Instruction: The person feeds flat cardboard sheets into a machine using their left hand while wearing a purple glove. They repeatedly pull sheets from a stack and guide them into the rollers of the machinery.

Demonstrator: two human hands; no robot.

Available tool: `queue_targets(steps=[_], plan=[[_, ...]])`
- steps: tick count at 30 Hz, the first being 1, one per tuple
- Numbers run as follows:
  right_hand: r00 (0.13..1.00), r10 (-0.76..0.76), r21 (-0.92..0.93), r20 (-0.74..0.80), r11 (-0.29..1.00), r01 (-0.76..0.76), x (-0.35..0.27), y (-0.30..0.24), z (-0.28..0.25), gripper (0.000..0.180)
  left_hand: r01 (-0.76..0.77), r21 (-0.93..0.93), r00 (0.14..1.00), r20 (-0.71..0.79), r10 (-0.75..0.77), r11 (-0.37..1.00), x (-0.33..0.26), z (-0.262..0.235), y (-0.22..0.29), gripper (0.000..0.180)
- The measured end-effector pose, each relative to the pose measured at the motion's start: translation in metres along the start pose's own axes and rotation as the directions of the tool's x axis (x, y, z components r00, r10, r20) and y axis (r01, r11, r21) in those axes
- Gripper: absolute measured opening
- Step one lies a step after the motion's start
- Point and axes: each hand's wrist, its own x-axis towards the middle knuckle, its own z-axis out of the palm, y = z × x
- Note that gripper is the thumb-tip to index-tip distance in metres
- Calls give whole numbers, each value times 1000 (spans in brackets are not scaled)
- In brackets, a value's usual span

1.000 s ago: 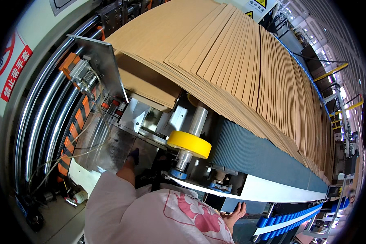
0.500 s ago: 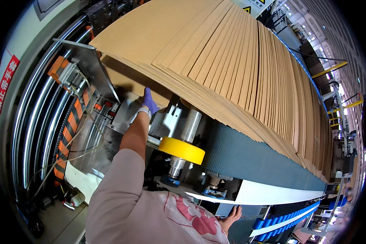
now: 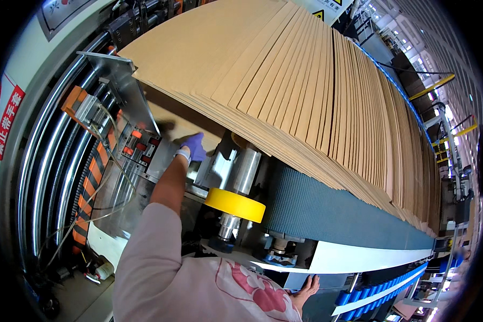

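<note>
Where smooth, flat cardboard (image 3: 185, 127) slanted lengthwise down-right, the left hand (image 3: 194, 147) was at its edge, fingers' grip unclear.

Your left hand (image 3: 195, 145) wears a purple glove (image 3: 197, 152) and pale wristband (image 3: 183, 155); your pale short-sleeved shirt (image 3: 158, 257) bears a pink flower print (image 3: 264, 294)

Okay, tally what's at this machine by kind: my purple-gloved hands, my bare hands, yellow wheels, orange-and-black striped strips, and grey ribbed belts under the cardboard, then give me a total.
Purple-gloved left hand: 1
Bare right hand: 1
Yellow wheel: 1
Orange-and-black striped strip: 1
Grey ribbed belt: 1
Total: 5
</note>
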Motion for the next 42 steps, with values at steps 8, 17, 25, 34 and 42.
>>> queue_targets(steps=[8, 17, 25, 34, 42], plan=[[997, 72, 3, -19, 997, -72, -19, 0, 4, 106, -639, -272, 679, 239, 694, 719, -142, 160, -25, 82], [995, 67, -5, -72, 998, -68, -14, -2, 4, 112, -772, -325, 507, 205, 837, 546, -182, 228, 16, 55], [996, 72, 113, -53, 991, -66, -8, -6, -1, 103, -956, -79, 286, -35, 958, 283, -202, 250, 4, 65], [995, 40, 73, -95, 997, -34, -16, -7, 0, 109, -922, -18, 386, -146, 911, 388, -178, 242, -6, 82], [996, 44, 84, -73, 996, -38, -8, -10, -3, 106, -923, -139, 376, -120, 919, 359, -172, 243, -2, 67]])
